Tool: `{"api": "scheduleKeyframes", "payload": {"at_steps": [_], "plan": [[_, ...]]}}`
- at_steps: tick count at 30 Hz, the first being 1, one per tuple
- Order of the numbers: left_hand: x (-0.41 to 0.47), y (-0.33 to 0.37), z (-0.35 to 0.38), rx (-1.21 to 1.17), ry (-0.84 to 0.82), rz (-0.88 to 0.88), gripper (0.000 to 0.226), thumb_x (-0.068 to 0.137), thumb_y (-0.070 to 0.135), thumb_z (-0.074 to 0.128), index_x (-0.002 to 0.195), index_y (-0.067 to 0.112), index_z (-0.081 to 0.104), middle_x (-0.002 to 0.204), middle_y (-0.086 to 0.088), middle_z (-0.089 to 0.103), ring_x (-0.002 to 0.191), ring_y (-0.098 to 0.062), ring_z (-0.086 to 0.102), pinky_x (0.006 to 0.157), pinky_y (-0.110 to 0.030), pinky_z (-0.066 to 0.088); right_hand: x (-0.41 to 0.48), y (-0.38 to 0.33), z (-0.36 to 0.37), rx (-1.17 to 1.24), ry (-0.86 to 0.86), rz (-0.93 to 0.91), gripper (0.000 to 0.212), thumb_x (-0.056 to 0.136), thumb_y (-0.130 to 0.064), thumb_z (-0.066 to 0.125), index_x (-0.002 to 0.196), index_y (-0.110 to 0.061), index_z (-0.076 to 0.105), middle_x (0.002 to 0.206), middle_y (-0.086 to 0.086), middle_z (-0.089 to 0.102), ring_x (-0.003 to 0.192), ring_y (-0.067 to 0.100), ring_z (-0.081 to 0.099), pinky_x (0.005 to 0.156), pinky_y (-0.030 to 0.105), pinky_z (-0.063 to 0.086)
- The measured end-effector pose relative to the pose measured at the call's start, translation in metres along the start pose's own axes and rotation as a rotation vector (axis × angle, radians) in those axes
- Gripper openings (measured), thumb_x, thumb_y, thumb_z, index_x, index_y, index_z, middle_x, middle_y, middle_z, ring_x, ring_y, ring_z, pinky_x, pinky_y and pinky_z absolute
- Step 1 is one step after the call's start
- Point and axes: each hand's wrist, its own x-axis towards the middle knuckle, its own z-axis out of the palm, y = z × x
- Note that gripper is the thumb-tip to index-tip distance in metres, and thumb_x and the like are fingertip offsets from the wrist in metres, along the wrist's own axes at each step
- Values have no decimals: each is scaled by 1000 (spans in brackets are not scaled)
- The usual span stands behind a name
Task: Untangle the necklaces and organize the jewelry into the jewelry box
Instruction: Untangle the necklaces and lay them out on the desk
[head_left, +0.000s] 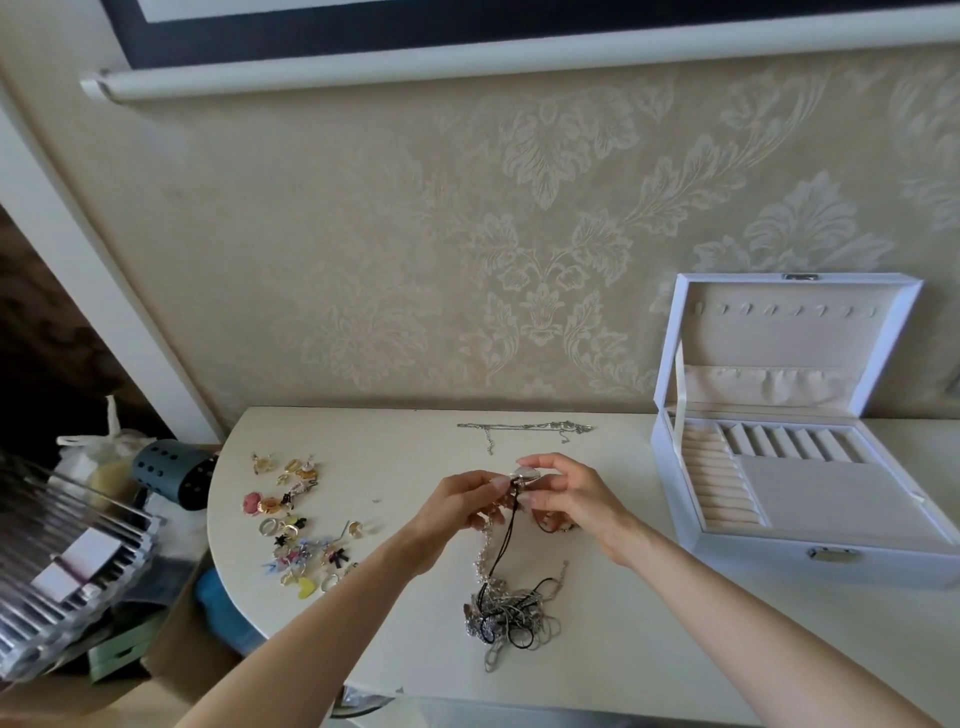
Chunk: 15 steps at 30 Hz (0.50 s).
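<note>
Both hands are raised a little above the desk (597, 665), meeting in the middle of the frame. The left hand (457, 506) pinches the black cord (511, 525) right at its top. The right hand (571, 499) has thumb and fingertips closed round the pale, shiny pendant (525, 473) that sits on that cord. So neither hand is free, and their fingertips nearly touch.

The cord drops straight down from them into the tangle of necklaces (511, 618), which lies on the desk at lower centre. It is a knot of silver chains and black loops. A beaded strand (483, 551) also runs between the left hand and the tangle. Something small and dark lies under the right hand, and I can't make out what it is.

Past the hands, toward the wall, a single silver chain (524, 427) lies stretched out flat, well apart from the knot. To the left of the frame a scatter of earrings and rings (296, 519) is spread over the desk's rounded end.

At the right the white jewelry box (727, 558) stands open, with its lid (670, 332) upright against the patterned wallpaper (363, 234). Its cream compartments and ring rolls are in plain sight. Off the desk at far left sits a dark perforated holder (171, 475) among other clutter.
</note>
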Motion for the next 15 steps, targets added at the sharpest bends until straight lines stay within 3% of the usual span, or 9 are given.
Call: {"api": "scheduleKeyframes", "payload": {"at_steps": [4,8,15], "plan": [[0,2,2,-44,10,-30,41,84,48,53,94,10,63,78,5,62,66,-9,57,64,-21,41,2,8,1,-15,41,-21,43,75,10,69,109,-12,54,72,6,62,66,18,56,57,20,44],[1,1,2,-2,13,-41,46,93,47,46,103,6,63,89,0,71,67,-9,57,64,-22,40,2,10,-1,-89,110,-97,30,76,7,68,95,-11,53,69,6,61,64,19,53,62,29,42],[-1,1,3,49,18,-44,48,96,45,41,109,4,62,97,-4,73,69,-10,57,67,-25,38,2,8,2,-255,267,-240,12,77,-4,72,79,-16,69,73,4,67,65,4,58,64,16,45]]}}
